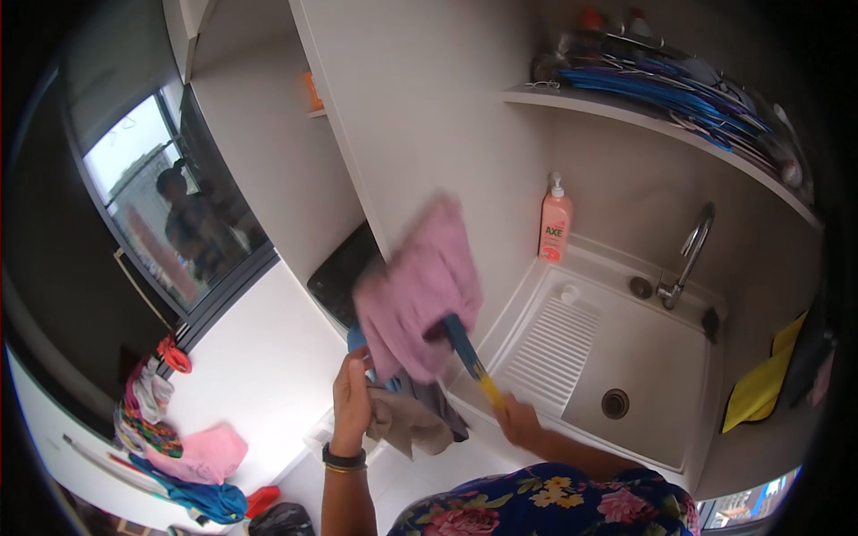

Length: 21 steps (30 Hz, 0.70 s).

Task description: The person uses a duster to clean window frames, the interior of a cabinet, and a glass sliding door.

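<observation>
My right hand (517, 422) grips the yellow lower end of a pole (467, 350), which is blue further up. At the pole's upper end hangs a pink cloth (422, 288), blurred, in front of the white wall. My left hand (350, 398), with a dark band at its wrist, is at the cloth's lower left edge. Whether its curled fingers pinch the cloth is hard to tell. Just beyond that hand hang a beige cloth (409, 419) and a dark grey cloth (436, 402); a blue cloth (390, 383) is partly hidden.
On the right is a white laundry sink (643, 375) with a ribbed washboard (560, 355) and chrome faucet (690, 254). An AXE pump bottle (555, 224) stands at its back corner. Blue hangers (657, 90) fill a shelf above. Bags and cloths, including a pink bag (208, 452), lie on the left counter.
</observation>
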Available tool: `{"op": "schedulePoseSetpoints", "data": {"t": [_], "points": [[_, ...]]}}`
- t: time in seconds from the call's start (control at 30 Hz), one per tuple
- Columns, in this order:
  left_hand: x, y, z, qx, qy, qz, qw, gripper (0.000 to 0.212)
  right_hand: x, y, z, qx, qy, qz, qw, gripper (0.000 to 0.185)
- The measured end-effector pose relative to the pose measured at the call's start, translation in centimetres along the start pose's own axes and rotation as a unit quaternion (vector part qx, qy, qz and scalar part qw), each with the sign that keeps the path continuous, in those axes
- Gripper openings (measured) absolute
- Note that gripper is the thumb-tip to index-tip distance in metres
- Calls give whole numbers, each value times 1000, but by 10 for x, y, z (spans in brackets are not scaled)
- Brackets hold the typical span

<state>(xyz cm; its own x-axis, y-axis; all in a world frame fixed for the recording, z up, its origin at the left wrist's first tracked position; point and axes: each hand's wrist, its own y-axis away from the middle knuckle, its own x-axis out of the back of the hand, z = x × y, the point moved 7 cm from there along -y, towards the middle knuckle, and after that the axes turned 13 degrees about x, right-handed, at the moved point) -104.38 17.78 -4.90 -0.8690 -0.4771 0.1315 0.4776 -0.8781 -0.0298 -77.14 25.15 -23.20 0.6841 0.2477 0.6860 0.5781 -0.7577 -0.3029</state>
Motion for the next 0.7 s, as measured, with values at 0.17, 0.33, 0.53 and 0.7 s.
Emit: {"op": "schedulePoseSetpoints", "data": {"t": [0.17, 0.33, 0.53, 0.7], "points": [[12, -9, 14, -22, -58, 10, 998, 56, 14, 12, 3, -73, -75, 40, 994, 26], [-31, -24, 85, -141, -95, 13, 985, 47, 101, -103, -83, 16, -236, 175, 956, 24], [-60, -48, 106, -203, -232, 63, 949, 36, 18, -3, -72, -67, -161, 3, 985, 31], [-86, -51, 94, -263, -194, 80, 942, 35, 46, -18, -43, -116, -332, 112, 929, 34]]}}
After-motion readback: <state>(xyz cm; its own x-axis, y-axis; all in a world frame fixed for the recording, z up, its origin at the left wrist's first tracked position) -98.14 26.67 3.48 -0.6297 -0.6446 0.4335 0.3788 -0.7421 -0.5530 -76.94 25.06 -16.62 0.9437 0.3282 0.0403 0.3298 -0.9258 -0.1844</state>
